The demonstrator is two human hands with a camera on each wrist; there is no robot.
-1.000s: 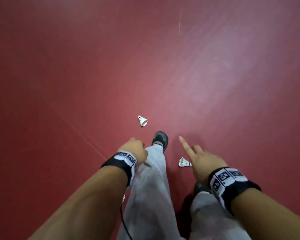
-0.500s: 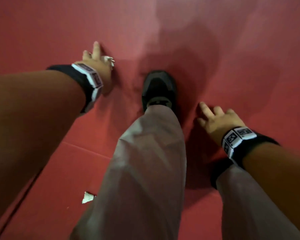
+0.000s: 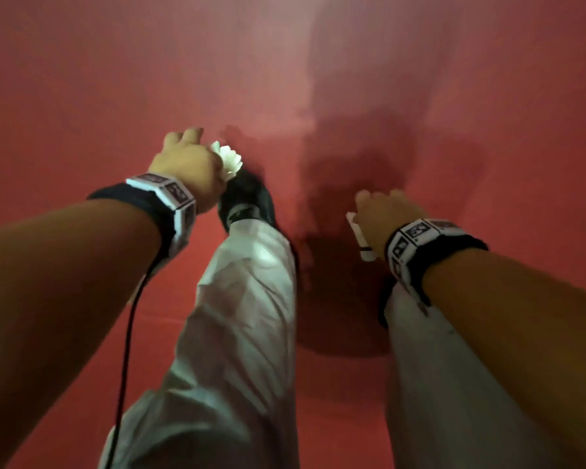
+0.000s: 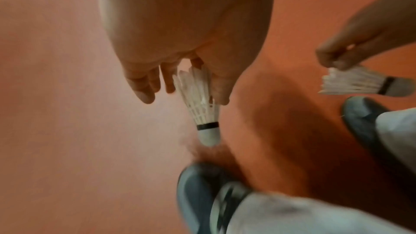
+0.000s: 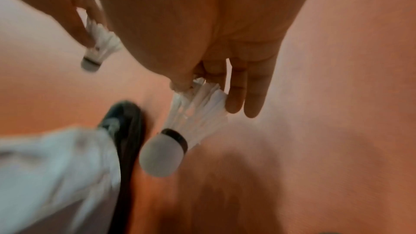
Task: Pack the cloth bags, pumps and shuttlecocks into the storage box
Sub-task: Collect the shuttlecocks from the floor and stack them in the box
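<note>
My left hand point(image 3: 190, 160) pinches a white feather shuttlecock point(image 3: 229, 161) by its feathers, just above the red floor. In the left wrist view this shuttlecock point(image 4: 199, 106) hangs cork down between thumb and fingers. My right hand point(image 3: 381, 211) grips a second shuttlecock point(image 3: 361, 238) by its feather skirt. The right wrist view shows it point(image 5: 195, 118) with the black-banded cork point(image 5: 161, 156) pointing down and toward the camera. No storage box, cloth bag or pump is in any view.
I stand bent over a red sports floor point(image 3: 82, 96). My legs in light trousers point(image 3: 237, 316) and a black shoe point(image 3: 247, 201) are between the two hands. A thin black cable point(image 3: 126, 350) hangs from my left wrist.
Half a second ago both hands were reaching down at the floor. Now each has lifted clear with a shuttlecock in its fingers. The view has shifted and a third shuttlecock has left it.
</note>
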